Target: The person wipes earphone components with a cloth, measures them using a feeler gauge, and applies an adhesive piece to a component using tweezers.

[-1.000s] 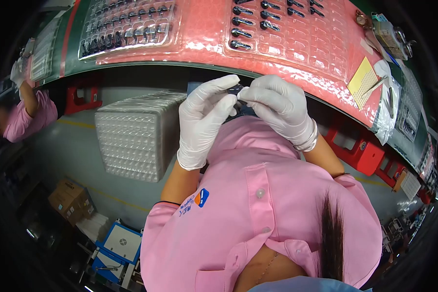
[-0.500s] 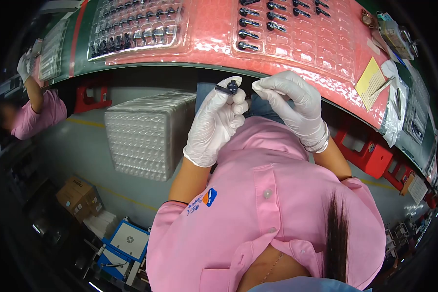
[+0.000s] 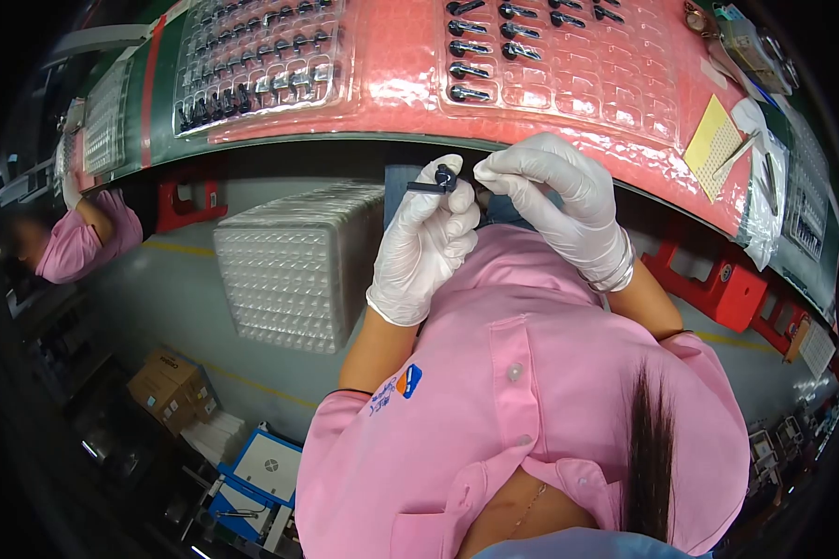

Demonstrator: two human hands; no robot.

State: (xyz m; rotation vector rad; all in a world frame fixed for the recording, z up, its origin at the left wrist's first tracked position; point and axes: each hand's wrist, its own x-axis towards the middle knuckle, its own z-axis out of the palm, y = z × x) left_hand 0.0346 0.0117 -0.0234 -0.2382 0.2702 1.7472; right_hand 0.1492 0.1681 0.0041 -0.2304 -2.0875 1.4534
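Note:
In a white glove, my left hand [image 3: 421,250] is closed on a dark stemmed earbud [image 3: 446,177], held between thumb and fingers with its stem pointing left. My right hand [image 3: 569,197], also gloved, is pinched just right of the earbud, with a small gap between them. Whatever its fingertips hold, if anything, is too small to make out. Both hands are above my lap, in front of the bench edge. Beyond them, a clear tray [image 3: 569,93] on the bench carries several similar dark earbuds in its left and upper pockets.
A second clear tray [image 3: 343,91] holds dark pieces at the upper left. Yellow perforated card [image 3: 708,149] and tweezers [image 3: 738,155] lie at the right. Stacked clear trays [image 3: 280,279] stand on my left; a red stool [image 3: 718,289] is under the bench. Another person [image 3: 89,238] sits far left.
My right fingertips have come slightly nearer to the earbud. The earbud has turned a little, and its stem now lies more level. The whole view has shifted slightly.

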